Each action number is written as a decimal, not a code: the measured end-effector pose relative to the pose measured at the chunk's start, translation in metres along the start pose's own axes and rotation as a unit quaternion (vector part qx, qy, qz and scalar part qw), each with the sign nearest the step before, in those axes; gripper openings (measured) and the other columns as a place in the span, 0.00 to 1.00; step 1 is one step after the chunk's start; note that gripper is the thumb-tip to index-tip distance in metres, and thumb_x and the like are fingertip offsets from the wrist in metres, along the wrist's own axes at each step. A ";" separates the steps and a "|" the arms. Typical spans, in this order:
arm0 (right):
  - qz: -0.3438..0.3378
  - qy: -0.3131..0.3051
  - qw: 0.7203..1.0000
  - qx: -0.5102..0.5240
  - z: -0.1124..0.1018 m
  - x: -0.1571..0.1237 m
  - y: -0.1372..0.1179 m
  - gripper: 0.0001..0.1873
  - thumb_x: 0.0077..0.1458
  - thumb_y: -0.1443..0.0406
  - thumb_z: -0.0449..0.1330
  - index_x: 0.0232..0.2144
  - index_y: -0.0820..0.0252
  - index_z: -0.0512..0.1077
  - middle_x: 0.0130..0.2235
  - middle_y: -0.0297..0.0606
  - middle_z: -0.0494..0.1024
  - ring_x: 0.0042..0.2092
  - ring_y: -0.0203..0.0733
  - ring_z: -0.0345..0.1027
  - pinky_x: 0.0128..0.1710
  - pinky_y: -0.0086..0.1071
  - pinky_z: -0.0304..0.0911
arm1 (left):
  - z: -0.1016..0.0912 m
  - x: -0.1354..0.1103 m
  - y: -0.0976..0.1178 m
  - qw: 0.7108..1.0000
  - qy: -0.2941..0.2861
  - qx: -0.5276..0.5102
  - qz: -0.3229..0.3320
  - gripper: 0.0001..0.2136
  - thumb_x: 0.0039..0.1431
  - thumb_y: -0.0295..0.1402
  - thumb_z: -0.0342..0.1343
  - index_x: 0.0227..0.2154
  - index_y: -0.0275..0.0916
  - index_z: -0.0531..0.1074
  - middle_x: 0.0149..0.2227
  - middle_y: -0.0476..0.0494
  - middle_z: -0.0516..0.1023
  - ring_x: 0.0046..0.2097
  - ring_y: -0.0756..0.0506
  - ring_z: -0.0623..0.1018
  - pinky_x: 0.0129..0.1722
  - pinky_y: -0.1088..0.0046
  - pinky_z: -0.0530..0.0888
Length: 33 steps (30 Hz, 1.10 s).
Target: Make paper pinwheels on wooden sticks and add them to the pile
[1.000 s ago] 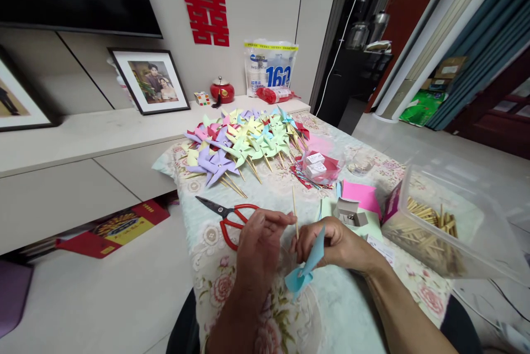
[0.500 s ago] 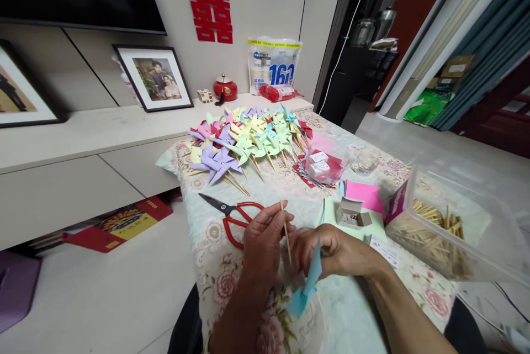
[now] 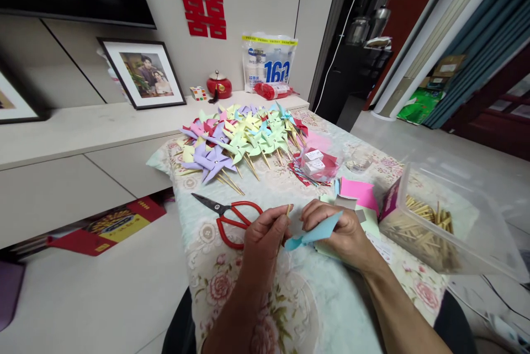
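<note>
Between the thumb and fingers of my left hand [image 3: 267, 232] is a thin wooden stick [image 3: 289, 210], its tip poking out above. My right hand [image 3: 335, 227] pinches a light blue paper pinwheel [image 3: 318, 231], close to the stick; whether the two touch I cannot tell. Scissors with red handles [image 3: 226, 216] lie to the left of my left hand, blades spread a little. Behind my hands is a heap of finished paper pinwheels [image 3: 240, 138] on sticks, in purple, yellow, green, pink and blue. My right hand partly covers a small grey box [image 3: 346, 202].
At right stands a clear plastic bin [image 3: 430, 232] of wooden sticks. Pink paper [image 3: 359, 193] lies behind my right hand. A plastic bag with small white boxes [image 3: 318, 163] sits farther back. The flowered tablecloth [image 3: 223, 288] covers the table; a white cabinet [image 3: 83, 133] runs behind.
My right hand has turned and lifted the blue pinwheel, bringing it nearer the stick. The stick now stands more upright in my left hand. The whole view has shifted slightly.
</note>
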State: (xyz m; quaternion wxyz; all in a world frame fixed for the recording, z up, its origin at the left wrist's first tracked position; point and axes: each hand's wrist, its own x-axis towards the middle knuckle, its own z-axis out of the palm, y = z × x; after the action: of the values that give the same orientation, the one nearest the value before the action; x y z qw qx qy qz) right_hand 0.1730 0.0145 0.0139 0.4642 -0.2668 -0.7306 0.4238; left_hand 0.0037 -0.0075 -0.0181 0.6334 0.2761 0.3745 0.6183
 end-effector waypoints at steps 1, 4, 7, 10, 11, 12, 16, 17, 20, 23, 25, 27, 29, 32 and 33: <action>-0.022 0.011 0.999 -0.025 0.000 0.001 -0.001 0.06 0.62 0.62 0.62 0.34 0.57 0.78 0.34 0.39 0.77 0.39 0.43 0.72 0.41 0.39 0.67 | -0.001 0.000 -0.001 1.000 -0.002 0.014 0.005 0.12 0.50 0.38 0.68 0.37 0.39 0.83 0.27 0.49 0.76 0.26 0.54 0.70 0.25 0.79 0.65; -0.090 0.043 0.988 -0.115 -0.001 0.003 -0.002 0.05 0.63 0.66 0.61 0.34 0.57 0.77 0.34 0.39 0.77 0.39 0.44 0.71 0.43 0.40 0.66 | -0.005 0.002 -0.005 0.998 -0.030 0.053 0.017 0.12 0.53 0.38 0.66 0.39 0.40 0.82 0.26 0.51 0.73 0.23 0.56 0.65 0.22 0.79 0.61; -0.131 0.064 0.972 -0.185 0.001 0.005 -0.004 0.06 0.63 0.69 0.60 0.35 0.56 0.76 0.36 0.39 0.77 0.41 0.45 0.71 0.44 0.42 0.66 | -0.005 0.002 -0.006 0.996 -0.056 0.067 0.033 0.11 0.54 0.38 0.65 0.38 0.41 0.82 0.26 0.52 0.70 0.21 0.57 0.63 0.19 0.79 0.58; -0.153 0.077 0.959 -0.225 0.004 0.005 -0.007 0.08 0.63 0.70 0.57 0.35 0.55 0.76 0.36 0.40 0.76 0.42 0.46 0.70 0.43 0.44 0.66 | -0.002 0.000 -0.004 0.995 -0.061 0.064 0.049 0.10 0.55 0.38 0.64 0.38 0.41 0.82 0.28 0.52 0.69 0.20 0.58 0.62 0.19 0.78 0.57; -0.159 0.082 0.955 -0.236 0.005 0.005 -0.008 0.09 0.63 0.70 0.57 0.35 0.55 0.76 0.36 0.40 0.76 0.42 0.46 0.69 0.43 0.44 0.66 | 0.000 0.000 -0.004 0.995 -0.063 0.061 0.054 0.09 0.56 0.38 0.64 0.38 0.41 0.82 0.28 0.52 0.68 0.20 0.58 0.62 0.19 0.79 0.57; -0.163 0.087 0.952 -0.245 0.006 0.005 -0.009 0.09 0.62 0.70 0.57 0.36 0.55 0.76 0.36 0.39 0.76 0.42 0.46 0.69 0.43 0.44 0.66 | 0.000 -0.001 -0.003 0.994 -0.067 0.058 0.058 0.09 0.56 0.38 0.64 0.38 0.41 0.82 0.28 0.52 0.68 0.20 0.58 0.62 0.19 0.79 0.57; -0.168 0.101 0.943 -0.268 0.008 0.004 -0.011 0.10 0.60 0.73 0.57 0.36 0.55 0.76 0.35 0.39 0.75 0.42 0.46 0.67 0.43 0.44 0.66 | 0.003 -0.002 -0.002 0.993 -0.086 0.054 0.067 0.09 0.55 0.38 0.64 0.37 0.42 0.82 0.28 0.52 0.68 0.19 0.57 0.63 0.17 0.78 0.56; -0.169 0.102 0.942 -0.270 0.008 0.004 -0.012 0.11 0.59 0.74 0.57 0.36 0.55 0.76 0.34 0.38 0.74 0.42 0.46 0.67 0.42 0.43 0.65 | 0.003 -0.003 -0.002 0.992 -0.086 0.057 0.070 0.09 0.55 0.38 0.64 0.37 0.42 0.83 0.29 0.51 0.69 0.19 0.57 0.63 0.17 0.78 0.56; -0.177 0.105 0.941 -0.269 0.009 0.002 -0.011 0.12 0.58 0.74 0.58 0.38 0.55 0.76 0.34 0.39 0.74 0.42 0.47 0.67 0.42 0.44 0.65 | 0.005 -0.006 0.000 0.991 -0.085 0.063 0.078 0.08 0.56 0.38 0.63 0.37 0.43 0.83 0.30 0.50 0.70 0.19 0.58 0.63 0.17 0.77 0.56; -0.178 0.109 0.941 -0.268 0.009 0.001 -0.010 0.11 0.58 0.74 0.59 0.38 0.55 0.76 0.34 0.39 0.75 0.42 0.47 0.67 0.43 0.45 0.65 | 0.005 -0.008 0.002 0.989 -0.088 0.079 0.093 0.07 0.56 0.37 0.63 0.37 0.43 0.83 0.32 0.48 0.72 0.21 0.56 0.65 0.18 0.77 0.58; -0.174 0.113 0.941 -0.267 0.010 0.000 -0.009 0.11 0.57 0.74 0.60 0.38 0.54 0.76 0.34 0.39 0.75 0.42 0.47 0.67 0.42 0.44 0.65 | 0.005 -0.008 0.003 0.984 -0.095 0.091 0.118 0.07 0.56 0.37 0.64 0.36 0.43 0.83 0.33 0.45 0.73 0.27 0.52 0.69 0.22 0.77 0.63; -0.176 0.113 0.941 -0.265 0.010 0.000 -0.009 0.10 0.57 0.73 0.61 0.38 0.54 0.77 0.33 0.39 0.75 0.41 0.47 0.68 0.42 0.44 0.65 | 0.005 -0.007 0.004 0.980 -0.104 0.092 0.141 0.07 0.56 0.36 0.65 0.36 0.43 0.84 0.33 0.44 0.75 0.32 0.49 0.72 0.29 0.75 0.68; -0.181 0.116 0.940 -0.266 0.011 0.001 -0.010 0.09 0.57 0.73 0.61 0.37 0.54 0.77 0.33 0.39 0.75 0.41 0.48 0.68 0.41 0.45 0.66 | 0.004 -0.006 0.004 0.978 -0.109 0.091 0.153 0.07 0.56 0.36 0.65 0.36 0.43 0.84 0.33 0.43 0.75 0.35 0.47 0.73 0.33 0.74 0.70; -0.182 0.122 0.938 -0.270 0.011 0.003 -0.010 0.08 0.58 0.71 0.61 0.37 0.54 0.77 0.32 0.39 0.75 0.40 0.47 0.69 0.40 0.44 0.66 | 0.005 -0.006 0.003 0.976 -0.102 0.097 0.165 0.06 0.56 0.35 0.65 0.36 0.42 0.84 0.33 0.43 0.76 0.35 0.46 0.74 0.34 0.73 0.70; -0.180 0.121 0.938 -0.270 0.011 0.003 -0.010 0.08 0.59 0.71 0.61 0.37 0.54 0.77 0.32 0.39 0.75 0.40 0.47 0.69 0.40 0.44 0.67 | 0.005 -0.006 0.004 0.976 -0.100 0.098 0.167 0.06 0.56 0.35 0.65 0.36 0.42 0.84 0.33 0.43 0.76 0.35 0.46 0.75 0.34 0.73 0.71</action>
State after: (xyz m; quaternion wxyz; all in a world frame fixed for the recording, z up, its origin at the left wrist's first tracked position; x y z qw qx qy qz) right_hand 0.1616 0.0074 0.0216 0.5283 -0.2958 -0.7914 0.0843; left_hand 0.0059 -0.0128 -0.0116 0.5253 0.4560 0.3167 0.6448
